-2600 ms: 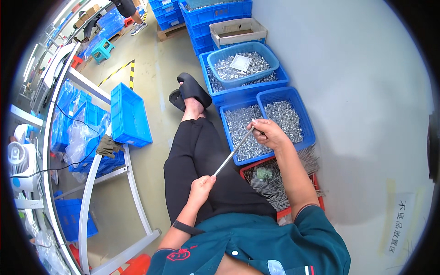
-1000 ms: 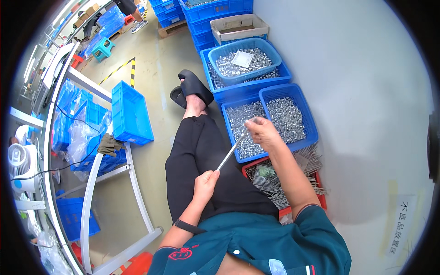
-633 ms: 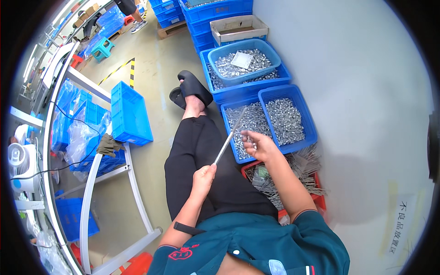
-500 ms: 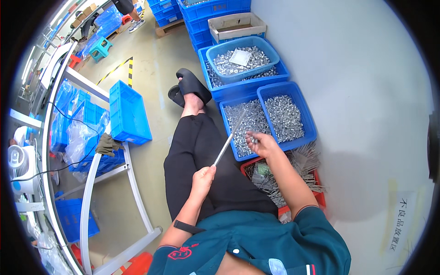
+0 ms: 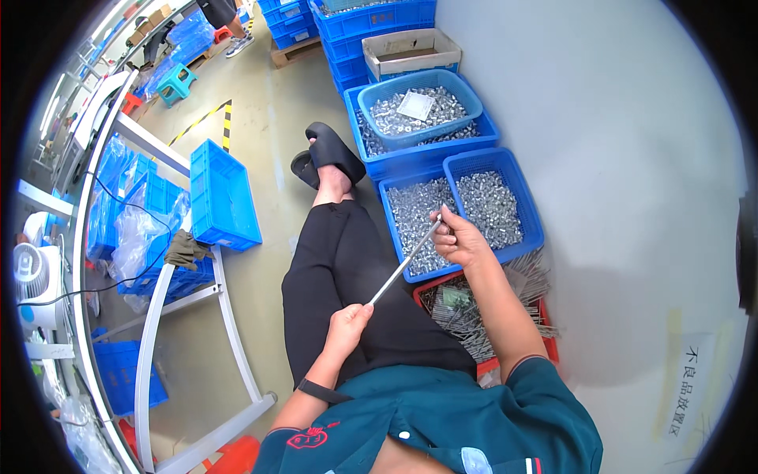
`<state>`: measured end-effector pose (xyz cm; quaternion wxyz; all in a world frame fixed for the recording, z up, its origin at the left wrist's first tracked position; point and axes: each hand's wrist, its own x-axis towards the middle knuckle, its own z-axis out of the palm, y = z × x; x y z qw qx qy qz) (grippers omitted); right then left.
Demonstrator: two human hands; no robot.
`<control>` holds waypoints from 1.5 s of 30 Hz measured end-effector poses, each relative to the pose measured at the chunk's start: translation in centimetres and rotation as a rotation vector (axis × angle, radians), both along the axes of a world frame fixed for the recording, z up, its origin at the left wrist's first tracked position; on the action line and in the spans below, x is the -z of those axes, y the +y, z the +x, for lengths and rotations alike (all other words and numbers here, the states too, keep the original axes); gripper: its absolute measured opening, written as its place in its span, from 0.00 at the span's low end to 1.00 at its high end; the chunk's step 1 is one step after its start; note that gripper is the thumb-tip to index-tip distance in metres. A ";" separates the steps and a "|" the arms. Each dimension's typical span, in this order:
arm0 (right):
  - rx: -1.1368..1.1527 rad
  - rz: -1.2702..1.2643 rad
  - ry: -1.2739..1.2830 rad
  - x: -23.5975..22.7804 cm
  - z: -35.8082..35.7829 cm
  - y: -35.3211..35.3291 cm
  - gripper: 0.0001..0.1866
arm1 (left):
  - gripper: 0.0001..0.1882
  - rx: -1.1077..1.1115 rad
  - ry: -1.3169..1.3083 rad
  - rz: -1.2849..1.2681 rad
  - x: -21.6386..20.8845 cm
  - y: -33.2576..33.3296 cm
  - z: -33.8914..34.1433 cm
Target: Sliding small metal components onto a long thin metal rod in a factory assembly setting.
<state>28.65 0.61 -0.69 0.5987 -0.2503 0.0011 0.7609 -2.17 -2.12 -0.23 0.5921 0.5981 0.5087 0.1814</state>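
Note:
My left hand (image 5: 346,330) is closed round the lower end of a thin, silvery metal rod (image 5: 405,264), which slants up and to the right above my lap. At its far end, the fingers of my right hand (image 5: 460,239) pinch together, with small silvery metal parts partly hidden in them. The rod's tip meets these fingers; exactly how the tip and the parts join is too small to tell. Beneath and beyond the right hand stands a blue bin (image 5: 394,229) of small metal parts, with a second blue basket (image 5: 537,223) of similar parts set in its right side.
A red crate (image 5: 552,336) of long thin rods stands beside my right forearm. Farther off are a light-blue basket (image 5: 368,100) of metal pieces and stacked blue crates (image 5: 345,47). To my left are a white metal frame (image 5: 241,340) and a blue crate (image 5: 225,193). A wall (image 5: 608,174) rises at right.
The rod's upper end has swung right and down, and my right hand has risen slightly to meet its tip. Before, the rod's tip stood free, apart from the right fingers.

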 end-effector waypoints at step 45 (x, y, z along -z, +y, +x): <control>0.008 -0.008 -0.130 -0.6 0.6 0.2 0.08 | 0.20 0.002 -0.039 -0.128 -0.1 -0.1 -0.1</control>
